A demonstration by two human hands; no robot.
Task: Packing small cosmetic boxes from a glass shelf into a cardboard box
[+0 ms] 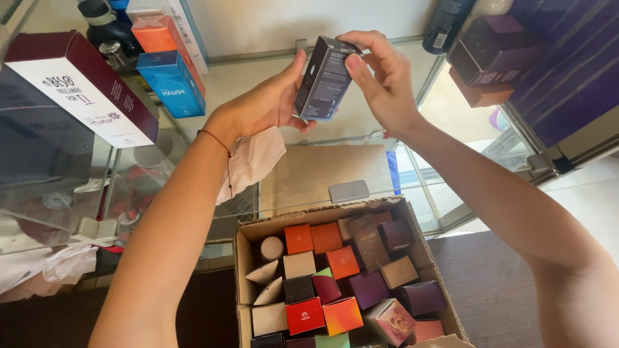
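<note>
The fingers of the left hand (267,103) and right hand (380,80) are gripping a small dark box (324,78) between them, holding it up above the glass shelf (335,171). A pale cloth (255,161) is hanging under the left palm, and below, a cardboard carton (248,258) is sitting packed with little coloured boxes (342,277).

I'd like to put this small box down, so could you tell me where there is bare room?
Bare glass shelf lies between the white cloth and the grey block. The cardboard box is packed; the left shelf corner is crowded with upright boxes.
</note>
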